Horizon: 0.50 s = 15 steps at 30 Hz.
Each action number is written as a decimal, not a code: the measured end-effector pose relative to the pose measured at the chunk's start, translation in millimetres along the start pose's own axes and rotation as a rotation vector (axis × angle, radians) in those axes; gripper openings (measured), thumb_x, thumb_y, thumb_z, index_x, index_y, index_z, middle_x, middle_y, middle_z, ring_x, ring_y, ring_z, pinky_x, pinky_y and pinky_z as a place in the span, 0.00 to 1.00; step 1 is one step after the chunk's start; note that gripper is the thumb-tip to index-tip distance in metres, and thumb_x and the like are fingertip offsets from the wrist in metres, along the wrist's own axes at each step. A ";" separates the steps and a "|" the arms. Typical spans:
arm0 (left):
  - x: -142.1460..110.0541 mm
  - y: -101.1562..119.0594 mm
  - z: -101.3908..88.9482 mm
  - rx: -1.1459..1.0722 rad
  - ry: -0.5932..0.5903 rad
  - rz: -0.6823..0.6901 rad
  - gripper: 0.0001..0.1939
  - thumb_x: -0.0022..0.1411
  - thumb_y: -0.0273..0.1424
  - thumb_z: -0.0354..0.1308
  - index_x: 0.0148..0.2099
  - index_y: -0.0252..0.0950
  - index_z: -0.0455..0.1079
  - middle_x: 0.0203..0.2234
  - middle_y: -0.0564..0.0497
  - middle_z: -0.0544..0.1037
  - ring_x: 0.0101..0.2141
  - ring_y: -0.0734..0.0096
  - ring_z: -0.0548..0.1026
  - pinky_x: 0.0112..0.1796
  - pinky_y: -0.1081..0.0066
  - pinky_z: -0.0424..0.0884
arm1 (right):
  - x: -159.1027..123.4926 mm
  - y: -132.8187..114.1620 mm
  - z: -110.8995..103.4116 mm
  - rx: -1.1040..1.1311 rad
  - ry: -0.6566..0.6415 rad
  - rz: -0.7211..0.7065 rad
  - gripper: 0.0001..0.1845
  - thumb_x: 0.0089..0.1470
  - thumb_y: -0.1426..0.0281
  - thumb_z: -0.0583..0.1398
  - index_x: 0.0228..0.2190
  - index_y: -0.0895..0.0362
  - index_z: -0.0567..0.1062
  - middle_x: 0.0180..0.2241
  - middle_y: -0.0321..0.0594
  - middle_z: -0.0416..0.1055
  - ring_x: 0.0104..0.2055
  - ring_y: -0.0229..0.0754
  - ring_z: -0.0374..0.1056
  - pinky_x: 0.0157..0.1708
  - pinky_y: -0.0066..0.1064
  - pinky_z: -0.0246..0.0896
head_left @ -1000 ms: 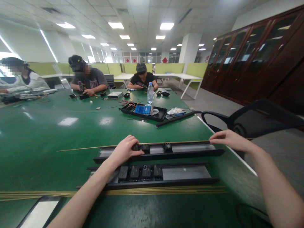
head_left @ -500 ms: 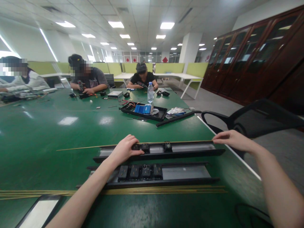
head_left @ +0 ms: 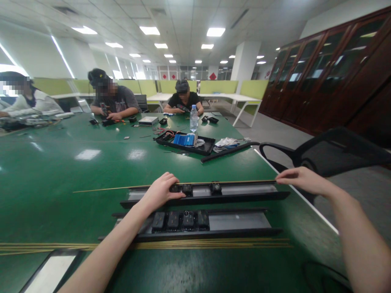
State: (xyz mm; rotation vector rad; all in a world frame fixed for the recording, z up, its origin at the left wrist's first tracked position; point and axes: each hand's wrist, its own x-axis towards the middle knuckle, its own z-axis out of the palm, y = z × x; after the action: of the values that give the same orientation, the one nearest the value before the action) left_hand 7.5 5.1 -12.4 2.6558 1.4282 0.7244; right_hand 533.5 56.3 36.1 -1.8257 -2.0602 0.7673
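A long black-edged rail (head_left: 250,189) with a grey inner strip lies across the table. My left hand (head_left: 163,189) grips it left of its middle, fingers over the far edge and thumb toward the front, beside small black blocks (head_left: 187,189). Along the rail's far edge runs a thin brass-coloured rod (head_left: 104,189), which passes under my left fingers and sticks out to the left. At the rail's right end, my right hand (head_left: 295,178) pinches the rod's tip between thumb and fingers. Nearer to me is a second rail (head_left: 241,221) with several black blocks (head_left: 173,220).
Several brass-coloured rods (head_left: 214,244) lie along the front, beside a phone-like device (head_left: 50,270). Farther back are a black tray (head_left: 207,147) with a blue finned part, a water bottle (head_left: 193,119) and a cloth (head_left: 226,144). A chair (head_left: 330,152) stands right. Co-workers sit opposite.
My right hand has shifted slightly to the right at the rod's end. My left hand keeps its place on the far rail.
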 end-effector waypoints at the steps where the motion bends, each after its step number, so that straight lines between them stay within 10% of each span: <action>1: 0.1 0.2 0.0 0.001 0.000 -0.001 0.22 0.57 0.51 0.61 0.38 0.36 0.71 0.33 0.48 0.75 0.38 0.61 0.69 0.39 0.65 0.67 | 0.8 2.3 -0.5 -0.001 0.006 -0.001 0.23 0.45 0.52 0.65 0.35 0.57 0.83 0.38 0.45 0.81 0.45 0.56 0.73 0.47 0.35 0.64; 15: -0.4 -2.4 1.9 0.003 0.009 0.010 0.22 0.57 0.51 0.60 0.37 0.36 0.71 0.33 0.49 0.75 0.38 0.62 0.69 0.39 0.65 0.68 | -2.3 14.5 -6.0 -0.002 0.086 0.014 0.17 0.47 0.57 0.66 0.33 0.57 0.84 0.37 0.52 0.80 0.41 0.51 0.74 0.47 0.38 0.62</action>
State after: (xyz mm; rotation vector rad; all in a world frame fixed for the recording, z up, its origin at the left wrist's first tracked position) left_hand 6.2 6.4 -14.8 2.6673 1.4209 0.7357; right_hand 549.1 56.1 33.2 -1.8430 -1.9977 0.6786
